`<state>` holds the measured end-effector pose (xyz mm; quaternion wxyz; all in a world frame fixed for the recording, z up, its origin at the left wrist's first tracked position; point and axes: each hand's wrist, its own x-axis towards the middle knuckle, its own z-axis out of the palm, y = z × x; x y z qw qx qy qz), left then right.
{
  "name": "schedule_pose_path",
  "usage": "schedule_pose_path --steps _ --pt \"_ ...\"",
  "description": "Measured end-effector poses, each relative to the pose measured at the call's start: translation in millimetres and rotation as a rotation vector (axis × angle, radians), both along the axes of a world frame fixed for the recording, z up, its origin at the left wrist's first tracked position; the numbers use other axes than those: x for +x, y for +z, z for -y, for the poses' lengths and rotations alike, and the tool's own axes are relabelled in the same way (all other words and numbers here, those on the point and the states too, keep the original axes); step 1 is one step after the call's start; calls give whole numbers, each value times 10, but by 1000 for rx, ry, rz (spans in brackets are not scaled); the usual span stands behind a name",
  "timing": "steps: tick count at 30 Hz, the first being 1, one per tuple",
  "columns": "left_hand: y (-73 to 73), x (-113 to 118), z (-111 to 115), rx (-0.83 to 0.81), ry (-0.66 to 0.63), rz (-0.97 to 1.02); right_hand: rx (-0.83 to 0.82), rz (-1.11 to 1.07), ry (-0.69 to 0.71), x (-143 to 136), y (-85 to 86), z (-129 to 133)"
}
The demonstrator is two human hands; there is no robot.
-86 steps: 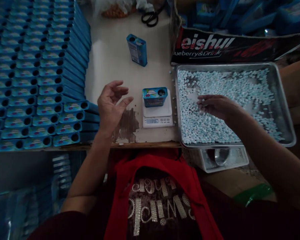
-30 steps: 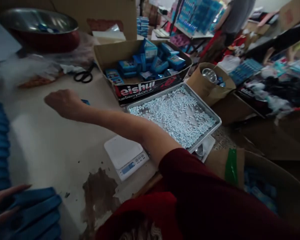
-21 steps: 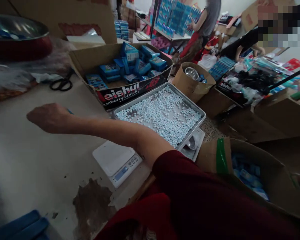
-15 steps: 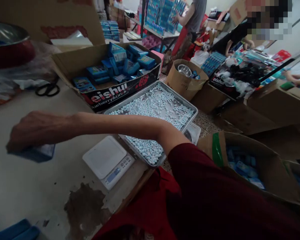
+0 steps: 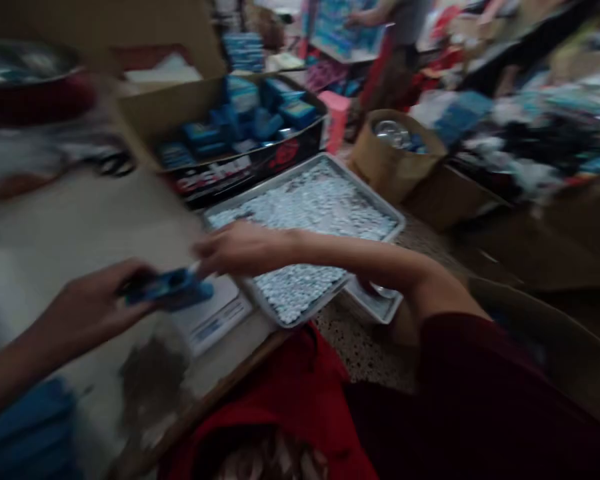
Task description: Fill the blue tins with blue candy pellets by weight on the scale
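My left hand (image 5: 105,293) is closed round one end of a small blue box (image 5: 173,290), held above the white digital scale (image 5: 220,323). At the box's other end is my right hand (image 5: 235,250); its fingers are bent together, with a small pale bit at their tips that blur hides. My right forearm crosses over a metal tray (image 5: 397,230) spread with small pale-blue and white pellets (image 5: 300,287). Behind the tray stands an open cardboard box (image 5: 215,177) holding several blue packs (image 5: 243,100).
Black scissors (image 5: 115,163) lie at the back of the table (image 5: 145,213). A red-rimmed metal bowl (image 5: 30,87) is at the far left. Blue ribbed items (image 5: 30,433) are at the lower left. Cartons (image 5: 400,160) stand at the right. A person (image 5: 395,53) works behind.
My right hand has moved from the far left to beside the tray. My left hand has come into view, holding a blue box. The view has shifted slightly and blurred.
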<state>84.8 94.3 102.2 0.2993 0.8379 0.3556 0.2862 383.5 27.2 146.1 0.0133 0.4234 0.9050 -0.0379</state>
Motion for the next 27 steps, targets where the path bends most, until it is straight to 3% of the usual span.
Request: schedule_pose_path --steps 2,5,8,10,14,18,21,23,27 --pt "-271 -112 -77 178 123 -2 12 -87 -125 494 -265 -10" --pt "-506 -325 -107 116 201 -50 -22 -141 -314 1101 -889 -124" --pt "-509 -349 32 -4 263 -138 -89 -20 -392 1465 -1418 36" --pt "-461 -272 157 -68 281 -184 -101 79 -401 1548 -1605 261" --pt "-446 -115 270 -123 262 -223 -22 158 -328 1331 -1672 426" --pt "-492 -74 329 -119 293 -318 -80 144 -182 942 -1607 223" --pt "-464 -199 527 -48 290 -315 -211 58 -159 781 -1613 106" --pt "-402 -345 727 15 308 -291 -309 -150 -282 791 -1626 35" --pt "-271 -649 1078 107 400 -273 -676 -921 -839 984 -1547 -131"
